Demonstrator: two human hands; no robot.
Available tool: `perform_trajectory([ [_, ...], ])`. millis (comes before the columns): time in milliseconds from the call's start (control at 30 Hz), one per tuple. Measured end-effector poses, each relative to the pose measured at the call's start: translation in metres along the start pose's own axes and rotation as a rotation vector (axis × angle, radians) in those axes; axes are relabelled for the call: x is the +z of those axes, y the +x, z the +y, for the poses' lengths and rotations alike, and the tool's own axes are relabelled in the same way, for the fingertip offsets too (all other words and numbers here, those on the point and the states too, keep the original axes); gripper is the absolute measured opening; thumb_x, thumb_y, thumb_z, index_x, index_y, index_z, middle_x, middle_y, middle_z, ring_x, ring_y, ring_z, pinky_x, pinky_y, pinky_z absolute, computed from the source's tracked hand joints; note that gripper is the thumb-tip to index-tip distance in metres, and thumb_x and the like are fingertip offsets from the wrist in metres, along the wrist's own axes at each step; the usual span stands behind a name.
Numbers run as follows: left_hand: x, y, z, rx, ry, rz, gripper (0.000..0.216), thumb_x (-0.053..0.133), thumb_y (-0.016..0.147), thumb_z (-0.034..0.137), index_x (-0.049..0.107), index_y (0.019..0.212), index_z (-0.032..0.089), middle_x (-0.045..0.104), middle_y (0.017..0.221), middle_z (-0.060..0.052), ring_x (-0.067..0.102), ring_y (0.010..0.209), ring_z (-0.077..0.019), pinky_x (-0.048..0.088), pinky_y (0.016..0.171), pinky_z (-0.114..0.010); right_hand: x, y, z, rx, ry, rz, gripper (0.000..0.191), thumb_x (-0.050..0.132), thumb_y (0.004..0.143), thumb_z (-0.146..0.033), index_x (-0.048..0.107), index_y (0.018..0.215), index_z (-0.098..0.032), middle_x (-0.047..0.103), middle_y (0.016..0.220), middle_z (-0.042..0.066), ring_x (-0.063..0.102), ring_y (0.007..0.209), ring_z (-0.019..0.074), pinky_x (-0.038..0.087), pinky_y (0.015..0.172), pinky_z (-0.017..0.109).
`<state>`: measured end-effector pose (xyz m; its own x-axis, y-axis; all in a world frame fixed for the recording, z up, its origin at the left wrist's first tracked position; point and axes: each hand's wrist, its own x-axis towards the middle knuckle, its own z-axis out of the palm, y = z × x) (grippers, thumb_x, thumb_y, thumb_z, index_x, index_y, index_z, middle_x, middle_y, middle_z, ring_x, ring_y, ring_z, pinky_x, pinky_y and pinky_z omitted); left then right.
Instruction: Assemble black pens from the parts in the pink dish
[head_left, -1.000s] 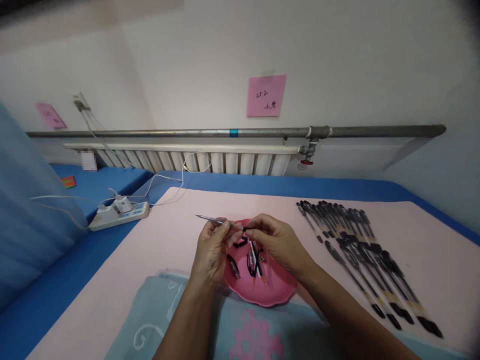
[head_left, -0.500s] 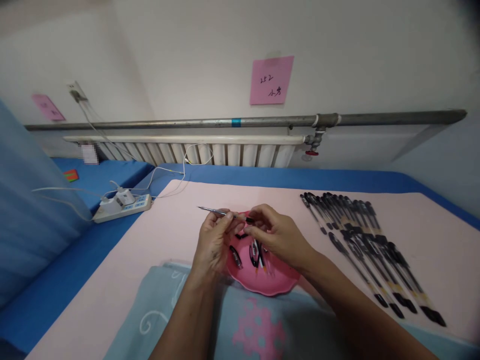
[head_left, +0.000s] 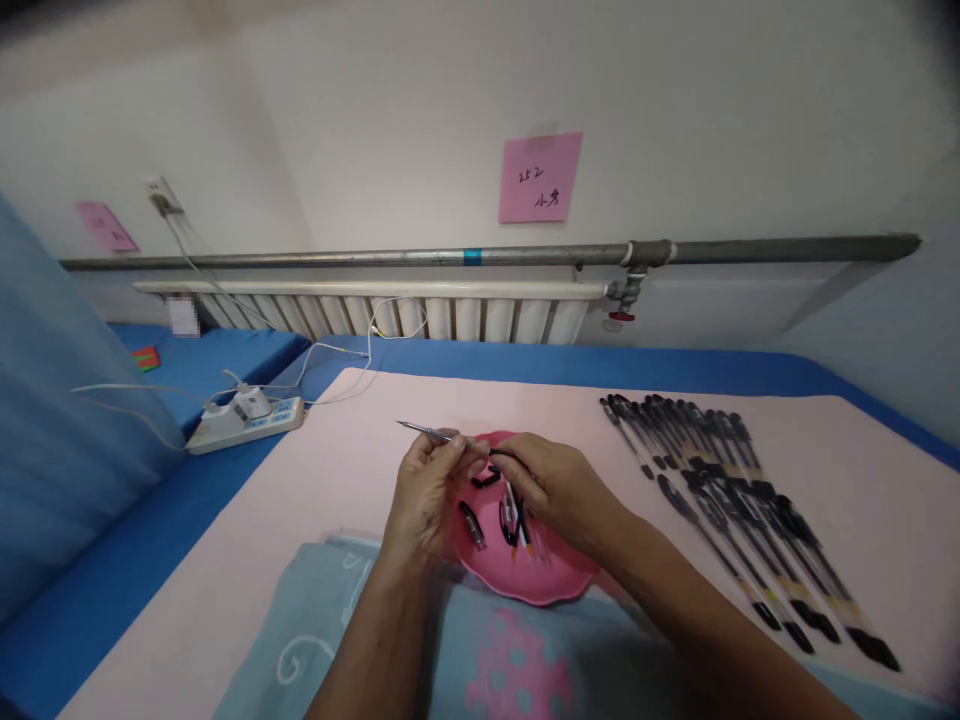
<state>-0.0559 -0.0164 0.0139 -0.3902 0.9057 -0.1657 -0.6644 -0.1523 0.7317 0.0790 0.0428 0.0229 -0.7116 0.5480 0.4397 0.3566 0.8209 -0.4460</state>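
My left hand (head_left: 421,490) pinches a slim pen (head_left: 426,432) whose pointed tip faces left. My right hand (head_left: 570,485) is closed at the pen's rear end, its fingers around a small black piece there; the fingers partly hide it. Directly below both hands is a pink scalloped plate (head_left: 525,588). On it lie a black pen cap (head_left: 472,526), short black pieces (head_left: 486,478), and more slender pen parts (head_left: 519,525), some covered by my right hand.
Several assembled black pens (head_left: 750,530) lie in two rows at the right on the pink sheet (head_left: 360,430). A teal patterned cloth (head_left: 322,600) is in front. A power strip (head_left: 247,430) with cables sits at left, and a radiator (head_left: 465,318) runs along the wall.
My right hand has closed in on the pen's rear end, and its fingers have come together. The black end piece shows less. The view has tilted slightly upward.
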Motion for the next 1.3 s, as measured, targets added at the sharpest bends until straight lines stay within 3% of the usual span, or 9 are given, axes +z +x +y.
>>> perform_trajectory([
  [167,0.0,0.0,0.0,-0.003,0.001,0.017,0.025,0.075,0.061,0.017,0.054,0.075,0.014,0.067,0.066,-0.001,0.066,0.062,-0.0116,0.052,0.065,-0.022,0.0,-0.001,0.0,0.005,-0.018,0.046,0.006,0.051,0.086,-0.02,0.056,0.089,-0.019,0.065,0.086,0.006,0.06,0.079,0.0179,0.045,0.067,0.028],
  [533,-0.001,0.002,-0.001,-0.013,0.044,0.048,0.028,0.076,0.059,0.019,0.053,0.073,0.014,0.067,0.065,-0.002,0.066,0.061,-0.0122,0.051,0.065,-0.024,0.005,-0.001,0.001,-0.041,-0.097,0.009,0.014,0.045,0.088,-0.017,0.055,0.079,-0.018,0.061,0.073,0.004,0.057,0.068,0.0167,0.042,0.063,0.027],
  [700,-0.004,0.004,0.002,0.002,0.054,0.052,0.026,0.075,0.06,0.02,0.053,0.073,0.015,0.065,0.062,0.0,0.063,0.059,-0.0105,0.05,0.063,-0.023,0.0,-0.001,0.004,0.063,-0.041,-0.059,0.013,0.046,0.088,-0.024,0.058,0.086,-0.019,0.064,0.079,0.003,0.058,0.071,0.0157,0.041,0.062,0.025],
  [800,-0.006,0.005,0.006,0.031,0.115,0.082,0.025,0.074,0.062,0.024,0.054,0.075,0.015,0.063,0.059,0.001,0.061,0.056,-0.0097,0.048,0.059,-0.021,-0.007,0.0,0.013,0.151,-0.037,0.001,0.014,0.049,0.085,-0.025,0.059,0.093,-0.02,0.066,0.083,0.003,0.059,0.073,0.0155,0.041,0.065,0.025],
  [967,-0.01,0.006,0.012,0.097,0.177,0.113,0.03,0.071,0.064,0.027,0.055,0.087,0.016,0.061,0.063,0.002,0.06,0.06,-0.0113,0.047,0.056,-0.023,-0.019,0.002,0.029,0.264,-0.1,0.076,0.016,0.045,0.084,-0.021,0.06,0.087,-0.018,0.067,0.081,0.004,0.06,0.074,0.0161,0.041,0.066,0.026],
  [1300,-0.013,0.007,0.012,0.057,0.136,0.109,0.026,0.066,0.064,0.026,0.058,0.086,0.014,0.052,0.055,0.004,0.048,0.047,-0.0085,0.042,0.045,-0.021,-0.023,0.001,0.042,0.328,-0.201,-0.139,0.021,0.043,0.08,-0.014,0.064,0.077,-0.018,0.069,0.074,0.005,0.06,0.067,0.0167,0.037,0.059,0.024],
])
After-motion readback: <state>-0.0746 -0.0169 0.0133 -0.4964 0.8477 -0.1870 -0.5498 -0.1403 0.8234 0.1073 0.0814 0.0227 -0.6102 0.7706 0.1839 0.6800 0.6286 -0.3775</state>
